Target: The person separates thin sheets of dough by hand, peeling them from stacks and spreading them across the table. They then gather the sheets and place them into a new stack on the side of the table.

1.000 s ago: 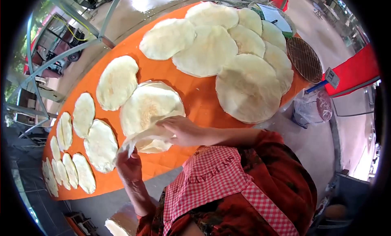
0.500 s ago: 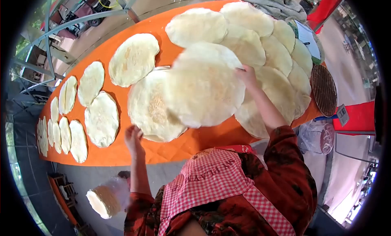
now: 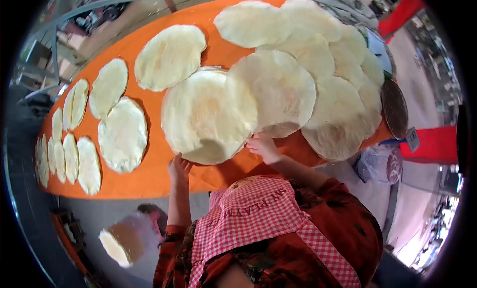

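A pale round flatbread [image 3: 208, 116] lies on top of a stack in front of me, its middle faintly browned. At the stack's lower left edge is my left hand [image 3: 179, 169], fingers a little apart and tips by the rim. My right hand [image 3: 264, 148] is at the lower right edge, its fingertips closed on the rim of the top flatbread. Overlapping that stack on the right lies a second flatbread [image 3: 278, 94], with a shadow along its near edge.
An orange cloth [image 3: 154, 181] covers the curved table. Several overlapping flatbreads [image 3: 338, 114] spread over its right side, and separate ones [image 3: 123, 135] lie on the left. A dark round rack [image 3: 395, 109] stands at the right end. Below the table is a bagged stack [image 3: 119, 241].
The flatbread my right hand held raised is down among the others. My right hand has moved down and left to the stack's near rim. My left hand has come closer to that rim.
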`<act>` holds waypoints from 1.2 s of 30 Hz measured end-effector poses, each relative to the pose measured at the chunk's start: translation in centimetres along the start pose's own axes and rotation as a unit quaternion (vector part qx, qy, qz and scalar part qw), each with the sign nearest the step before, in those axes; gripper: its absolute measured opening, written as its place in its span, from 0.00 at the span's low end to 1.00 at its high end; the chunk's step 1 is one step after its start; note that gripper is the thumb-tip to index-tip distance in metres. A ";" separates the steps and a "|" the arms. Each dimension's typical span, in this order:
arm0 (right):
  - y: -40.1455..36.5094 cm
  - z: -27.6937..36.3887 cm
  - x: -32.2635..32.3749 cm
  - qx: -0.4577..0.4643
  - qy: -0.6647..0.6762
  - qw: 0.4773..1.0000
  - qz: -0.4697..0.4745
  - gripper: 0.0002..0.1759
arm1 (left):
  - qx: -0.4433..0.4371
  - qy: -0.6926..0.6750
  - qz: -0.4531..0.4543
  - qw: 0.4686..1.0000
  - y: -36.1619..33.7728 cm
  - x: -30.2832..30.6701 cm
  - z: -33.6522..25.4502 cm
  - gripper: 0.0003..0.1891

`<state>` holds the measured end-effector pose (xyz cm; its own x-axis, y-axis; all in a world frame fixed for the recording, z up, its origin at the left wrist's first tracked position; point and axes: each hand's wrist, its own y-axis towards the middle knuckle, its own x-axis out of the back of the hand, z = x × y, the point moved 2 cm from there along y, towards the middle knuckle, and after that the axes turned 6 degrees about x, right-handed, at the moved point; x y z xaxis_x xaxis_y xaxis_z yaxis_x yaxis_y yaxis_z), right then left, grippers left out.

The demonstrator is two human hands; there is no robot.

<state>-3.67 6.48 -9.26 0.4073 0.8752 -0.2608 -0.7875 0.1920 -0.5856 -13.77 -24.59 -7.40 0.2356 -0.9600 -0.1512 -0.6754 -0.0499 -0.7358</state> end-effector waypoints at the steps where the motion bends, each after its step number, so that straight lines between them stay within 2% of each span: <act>1: 0.4 -0.8 -1.1 -0.015 0.056 0.998 -0.028 0.17 | 0.020 -0.005 0.029 0.999 0.7 0.1 -0.3 0.17; 3: 0.6 -0.7 -3.6 -0.010 0.138 0.988 -0.067 0.24 | 0.063 -0.001 0.075 0.995 2.4 0.9 -0.8 0.15; 6: -0.4 1.2 -8.0 -0.034 0.229 0.972 -0.040 0.28 | 0.119 -0.051 0.168 0.977 2.7 2.8 -2.1 0.14; 7: -0.1 1.4 -9.5 -0.027 0.235 0.969 -0.068 0.27 | 0.130 -0.053 0.187 0.972 2.1 3.4 -3.2 0.11; 10: 0.8 5.1 -14.8 0.139 0.109 0.979 -0.101 0.24 | 0.082 -0.033 0.178 0.980 2.1 7.2 -6.6 0.10; 11: 1.2 7.8 -16.6 0.202 0.012 0.973 -0.111 0.25 | 0.035 -0.025 0.182 0.982 3.1 8.8 -7.5 0.10; 12: 0.1 11.4 -18.8 0.222 -0.035 0.972 -0.071 0.26 | 0.004 -0.015 0.194 0.981 3.4 10.1 -8.9 0.13; 13: 4.1 12.2 -19.0 0.262 -0.055 0.959 -0.093 0.27 | -0.015 -0.019 0.203 0.979 2.9 10.9 -10.7 0.13; 14: 4.0 15.9 -21.0 0.346 -0.151 0.918 -0.122 0.22 | -0.035 -0.025 0.209 0.977 2.5 11.5 -12.6 0.14; 15: 2.8 19.1 -23.4 0.421 -0.175 0.887 -0.073 0.20 | -0.053 -0.027 0.235 0.970 2.8 12.1 -14.0 0.16; 16: 1.3 22.2 -26.2 0.391 -0.353 0.842 -0.112 0.19 | -0.074 -0.034 0.244 0.966 2.5 12.4 -15.4 0.18; 18: -5.8 25.6 -33.7 0.290 -0.512 0.807 -0.046 0.16 | -0.083 -0.079 0.304 0.946 3.7 13.3 -16.7 0.21; 20: -9.1 23.6 -38.6 0.368 -0.643 0.672 -0.001 0.12 | -0.043 -0.147 0.362 0.919 1.9 13.0 -17.7 0.28; 22: -9.1 18.4 -42.0 0.355 -0.720 0.595 0.042 0.10 | 0.007 -0.231 0.427 0.874 0.9 13.1 -17.1 0.33; 23: -8.9 15.5 -43.2 0.350 -0.726 0.588 0.071 0.11 | 0.028 -0.263 0.447 0.855 0.5 13.1 -16.7 0.34; 24: -8.0 12.5 -43.9 0.313 -0.742 0.582 0.117 0.16 | 0.047 -0.296 0.467 0.832 0.4 13.2 -16.1 0.35; 25: -6.0 8.8 -43.9 0.241 -0.755 0.590 0.155 0.27 | 0.076 -0.302 0.485 0.817 1.5 14.0 -14.8 0.36; 26: -4.5 5.8 -43.7 0.224 -0.736 0.613 0.178 0.31 | 0.053 -0.251 0.417 0.872 2.9 15.1 -13.3 0.35; 28: -2.6 1.3 -42.9 0.184 -0.698 0.658 0.214 0.39 | 0.087 -0.269 0.325 0.903 4.6 16.2 -10.9 0.33; 29: -2.0 0.2 -42.7 0.175 -0.704 0.656 0.208 0.43 | 0.095 -0.278 0.318 0.902 4.8 16.9 -10.3 0.33; 32: -1.0 -2.4 -42.1 0.241 -0.676 0.667 0.198 0.42 | 0.103 -0.285 0.305 0.903 5.0 18.0 -9.7 0.31; 36: -0.6 -2.2 -42.4 0.339 -0.598 0.699 0.198 0.29 | 0.102 -0.278 0.302 0.906 4.5 17.9 -10.2 0.31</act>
<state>-19.43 -31.76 0.44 -0.2632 0.5860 0.7664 -0.9322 -0.3591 -0.0456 -19.70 -44.82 -6.70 0.2195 -0.5051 -0.8347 -0.6682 0.5456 -0.5058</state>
